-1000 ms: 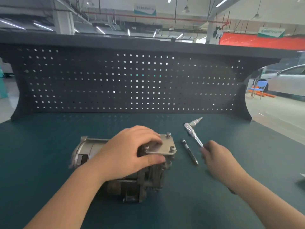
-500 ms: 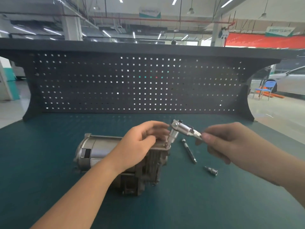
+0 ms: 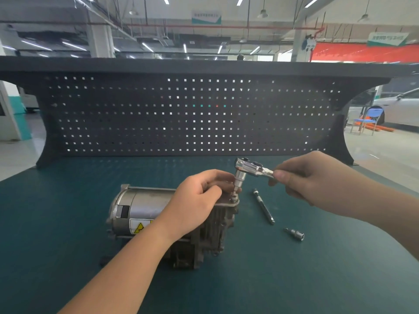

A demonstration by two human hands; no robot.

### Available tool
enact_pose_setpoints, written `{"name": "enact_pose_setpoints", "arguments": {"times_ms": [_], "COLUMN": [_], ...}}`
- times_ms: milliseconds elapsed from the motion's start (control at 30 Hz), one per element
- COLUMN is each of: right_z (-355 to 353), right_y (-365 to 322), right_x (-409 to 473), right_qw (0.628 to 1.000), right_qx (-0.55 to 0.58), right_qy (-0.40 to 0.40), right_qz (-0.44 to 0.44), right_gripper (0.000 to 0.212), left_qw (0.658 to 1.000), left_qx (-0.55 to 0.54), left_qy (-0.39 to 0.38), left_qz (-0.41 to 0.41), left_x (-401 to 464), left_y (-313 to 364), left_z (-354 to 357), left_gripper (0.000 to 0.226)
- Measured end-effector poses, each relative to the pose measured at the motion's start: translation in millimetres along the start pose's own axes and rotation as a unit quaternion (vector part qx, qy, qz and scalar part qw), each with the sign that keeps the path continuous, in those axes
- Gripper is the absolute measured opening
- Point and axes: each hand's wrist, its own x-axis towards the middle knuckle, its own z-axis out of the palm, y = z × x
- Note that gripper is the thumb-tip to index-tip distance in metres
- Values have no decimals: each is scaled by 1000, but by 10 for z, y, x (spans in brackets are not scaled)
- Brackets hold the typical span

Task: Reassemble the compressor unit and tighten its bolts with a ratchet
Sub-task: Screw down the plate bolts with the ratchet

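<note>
Teal mat covers the table point(image 3: 68, 257); compressor unit point(image 3: 145, 214) lies on its side at centre, warning label facing me. My left hand point(image 3: 197, 200) rests over the top plate point(image 3: 229, 203), fingers curled at the base of the ratchet's socket. My right hand point(image 3: 303, 177) pinches the ratchet point(image 3: 249, 169) handle; socket stands upright over a bolt point(image 3: 234, 197) at the plate's right corner. Extension bar point(image 3: 264, 206) lies just right of the unit; a loose socket point(image 3: 294, 234) sits nearer me. Black pegboard point(image 3: 192, 114) behind.
</note>
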Motion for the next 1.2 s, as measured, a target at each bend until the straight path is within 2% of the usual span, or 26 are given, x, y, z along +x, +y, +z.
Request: {"name": "enact_pose_setpoints", "arguments": {"times_ms": [200,567,700,767,833,900,933,967,1000,1067,1100,1133,1167,1200], "right_z": [-99,-102,-117,-115,-146,-237,-303,-363,-400,-261,-117,7,201,377], "right_y": [-37,16,-58,-112,-166,-165,-120,-22,40,98,148,224,238,208], "right_x": [60,67,85,120,144,133,100,62,7,-161,-245,-278,-296,-309], "right_qw": [999,999,997,994,988,980,965,936,894,768,698,651,701,770], "right_qx": [-30,-13,-62,-100,-128,-44,43,178,320,569,660,708,670,614], "right_qy": [-21,-39,-37,-42,-85,-196,-260,-302,-313,-283,-254,-235,-190,-105], "right_qz": [0,15,-9,-24,-25,-2,13,9,-9,-74,-112,-140,-154,-140], "right_gripper": [27,28,23,22,19,19,27,34,39,51,55,53,44,33], "left_qw": [999,999,998,997,997,997,997,997,996,995,996,996,997,997], "left_qx": [-45,-36,-63,-77,-76,-74,-72,-74,-79,-87,-83,-77,-70,-68], "left_qy": [-16,-12,-18,-5,15,17,11,10,13,26,31,32,30,25], "left_qz": [-19,-34,-21,-13,-13,-17,-20,-22,-27,-33,-32,-30,-25,-20], "left_x": [66,37,20,32,49,49,51,54,54,65,74,74,76,74], "left_y": [112,115,155,179,177,182,179,165,168,165,154,156,150,152], "left_z": [-7,29,40,74,111,133,136,137,135,132,134,140,149,156], "left_gripper": [32,32,10,16,19,22,22,22,20,15,14,13,13,15]}}
